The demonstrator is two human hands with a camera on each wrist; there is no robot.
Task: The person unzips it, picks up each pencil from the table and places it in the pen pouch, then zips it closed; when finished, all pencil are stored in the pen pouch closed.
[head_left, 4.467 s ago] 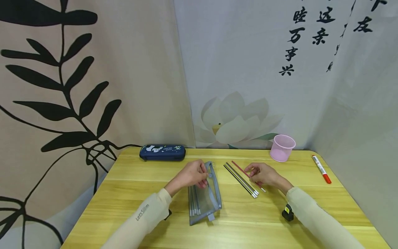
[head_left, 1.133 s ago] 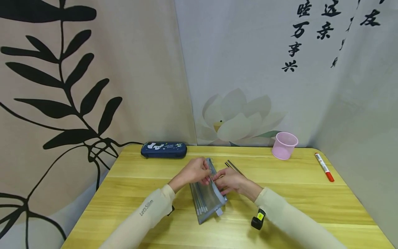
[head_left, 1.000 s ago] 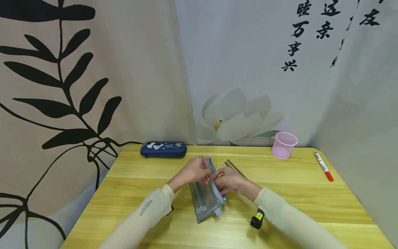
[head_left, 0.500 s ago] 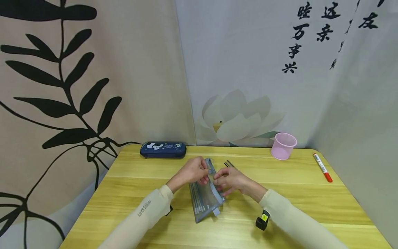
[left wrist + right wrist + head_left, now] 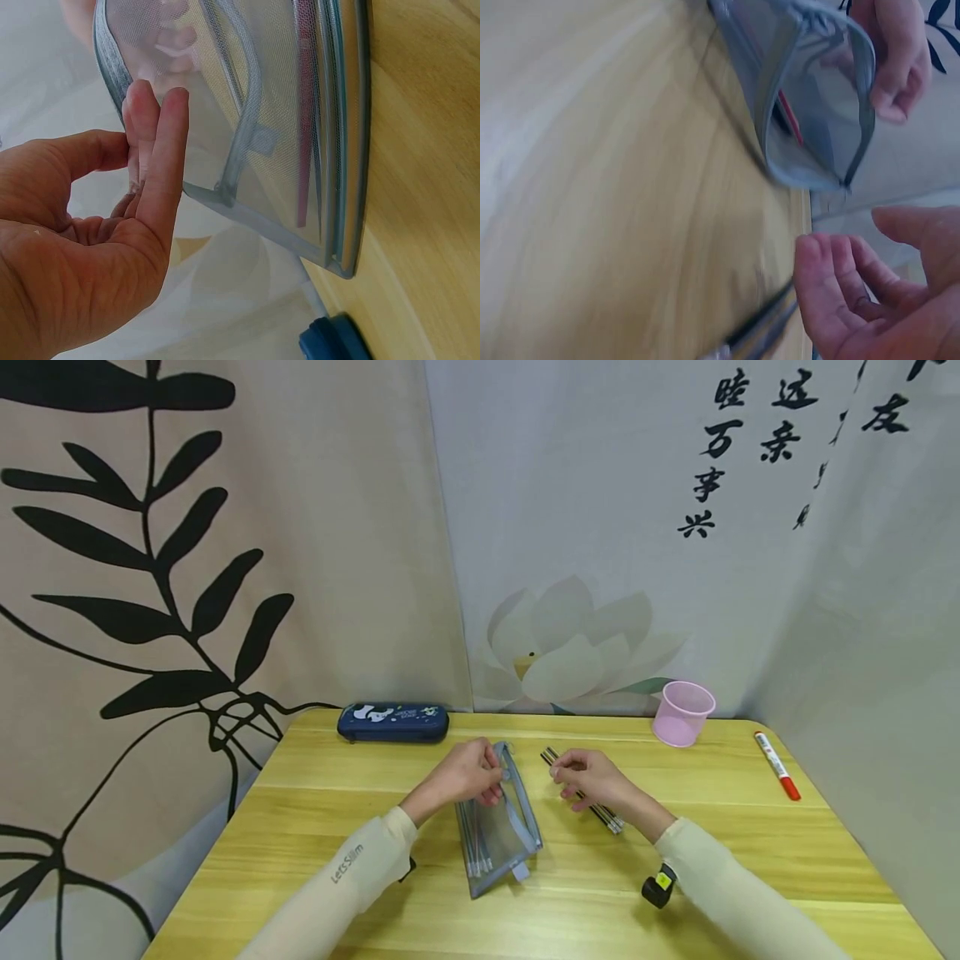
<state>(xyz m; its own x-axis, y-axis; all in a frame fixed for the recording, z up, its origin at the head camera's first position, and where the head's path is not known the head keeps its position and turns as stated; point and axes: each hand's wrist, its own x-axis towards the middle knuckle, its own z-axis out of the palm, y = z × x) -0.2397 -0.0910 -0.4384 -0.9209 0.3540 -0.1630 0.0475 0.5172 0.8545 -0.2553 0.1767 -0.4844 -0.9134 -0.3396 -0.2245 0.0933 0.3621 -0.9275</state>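
Observation:
A grey see-through mesh zip pouch (image 5: pixel 501 847) is held up by its opening, whose edge my left hand (image 5: pixel 468 772) pinches between thumb and fingers. Several pencils sit inside it along the lower side; a red pencil (image 5: pixel 304 142) is among them in the left wrist view. To the right of the pouch, a few dark-striped pencils (image 5: pixel 606 818) lie side by side on the table. Just over them hovers my right hand (image 5: pixel 597 779), thumb and fingers apart with nothing between them. The pouch mouth gapes towards it in the right wrist view.
A navy pencil case (image 5: pixel 393 723) lies at the table's back left. Near the back right edge stands a pink cup (image 5: pixel 681 717), and a red-capped white marker (image 5: pixel 777 766) lies by the right side. Behind the wooden table (image 5: pixel 300 860) hangs a printed backdrop.
The red pencil, earlier on the table, is now in the pouch. My right hand went to the pouch opening, then drew back right over the dark pencils. The left hand keeps its grip.

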